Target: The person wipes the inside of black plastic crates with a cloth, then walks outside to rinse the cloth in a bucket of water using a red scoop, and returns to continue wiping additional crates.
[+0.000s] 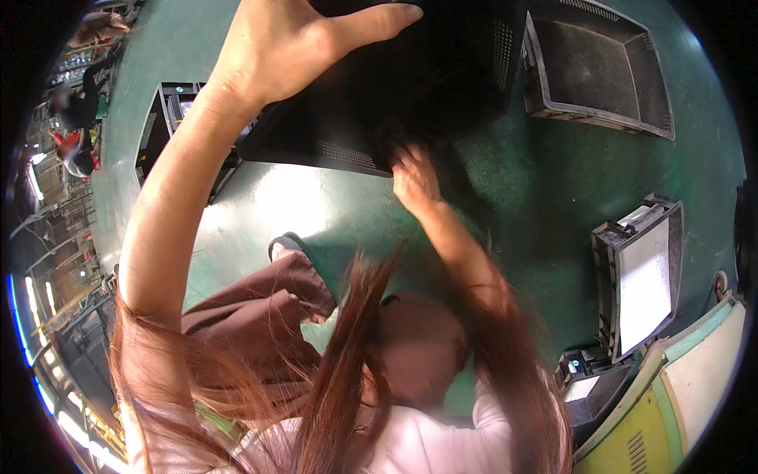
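A large black monitor casing (pixel 410 87) with vent slots hangs above the green floor (pixel 332 205), held between both hands. My left hand (pixel 292 43) grips its upper edge, thumb stretched across the top. At the casing's lower edge, my right hand (pixel 412 178) has its fingers curled under the rim, slightly blurred. Long brown hair hangs across the lower middle of the view and hides part of my body.
Another black casing (pixel 600 71) lies open-side up at the top right. A monitor with a white panel (pixel 643 276) stands at the right, a smaller unit (pixel 588 387) below it. A dark casing (pixel 170 118) lies left. People work far left (pixel 79 103).
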### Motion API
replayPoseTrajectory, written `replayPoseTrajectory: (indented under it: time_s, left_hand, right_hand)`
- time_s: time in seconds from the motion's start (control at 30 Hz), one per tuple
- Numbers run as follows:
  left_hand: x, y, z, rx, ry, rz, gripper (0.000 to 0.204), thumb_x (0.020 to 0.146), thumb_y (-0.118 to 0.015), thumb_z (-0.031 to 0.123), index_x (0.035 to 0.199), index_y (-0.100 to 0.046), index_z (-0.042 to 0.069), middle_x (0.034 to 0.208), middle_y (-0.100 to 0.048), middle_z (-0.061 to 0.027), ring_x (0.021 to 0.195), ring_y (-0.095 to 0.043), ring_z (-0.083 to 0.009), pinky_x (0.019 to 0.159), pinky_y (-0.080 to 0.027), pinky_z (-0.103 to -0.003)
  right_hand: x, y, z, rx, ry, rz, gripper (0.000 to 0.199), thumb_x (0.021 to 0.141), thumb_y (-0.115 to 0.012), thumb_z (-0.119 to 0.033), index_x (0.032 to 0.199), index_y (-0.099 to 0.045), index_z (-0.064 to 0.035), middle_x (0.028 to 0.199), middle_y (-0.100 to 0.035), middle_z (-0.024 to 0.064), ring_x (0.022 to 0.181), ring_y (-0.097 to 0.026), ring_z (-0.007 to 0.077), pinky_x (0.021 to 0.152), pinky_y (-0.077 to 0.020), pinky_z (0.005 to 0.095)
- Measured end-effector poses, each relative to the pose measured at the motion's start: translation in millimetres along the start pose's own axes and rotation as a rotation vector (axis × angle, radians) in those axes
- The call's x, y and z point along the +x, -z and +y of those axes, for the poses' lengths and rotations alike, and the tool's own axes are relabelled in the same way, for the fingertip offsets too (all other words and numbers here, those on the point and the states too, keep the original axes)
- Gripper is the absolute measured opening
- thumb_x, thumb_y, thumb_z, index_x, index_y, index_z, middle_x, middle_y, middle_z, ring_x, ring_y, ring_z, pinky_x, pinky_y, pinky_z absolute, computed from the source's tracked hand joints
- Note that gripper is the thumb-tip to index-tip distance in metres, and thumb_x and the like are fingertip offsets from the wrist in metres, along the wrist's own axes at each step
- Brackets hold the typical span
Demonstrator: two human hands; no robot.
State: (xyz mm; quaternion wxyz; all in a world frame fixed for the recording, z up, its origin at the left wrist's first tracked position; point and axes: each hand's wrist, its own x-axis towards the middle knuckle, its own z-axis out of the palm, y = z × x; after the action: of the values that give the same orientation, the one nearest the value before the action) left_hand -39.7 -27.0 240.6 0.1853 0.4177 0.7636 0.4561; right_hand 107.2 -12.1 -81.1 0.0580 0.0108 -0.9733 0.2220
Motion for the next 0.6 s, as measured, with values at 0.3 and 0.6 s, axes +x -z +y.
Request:
replayPoseTrajectory:
  time_s: [0.3,0.6]
  left_hand:
    - [1.7,-12.1,11.3,0.047,-0.042,-0.015,0.051,0.074,-0.07,0.01,0.12,-0.052,-0.002,0.105,-0.062,-0.0139,0.095,-0.058,-0.0157,0.087,-0.044,-0.027]
    - [2.9,-17.5,31.6,0.069,0.024,0.037,0.049,0.074,-0.069,0.01,0.118,-0.053,-0.002,0.103,-0.062,-0.0145,0.094,-0.058,-0.0155,0.087,-0.044,-0.027]
  right_hand:
    - [35.1,48.6,86.7,-0.098,-0.249,0.391,0.041,0.077,-0.048,-0.005,0.118,-0.054,-0.0055,0.126,-0.05,0.0094,0.114,-0.046,0.0323,0.099,-0.0356,0.0429]
    - [25.3,53.8,110.4,-0.121,-0.32,0.103,0.034,0.07,-0.053,-0.003,0.102,-0.063,-0.0123,0.111,-0.059,0.0083,0.106,-0.054,0.0247,0.091,-0.0442,0.0363]
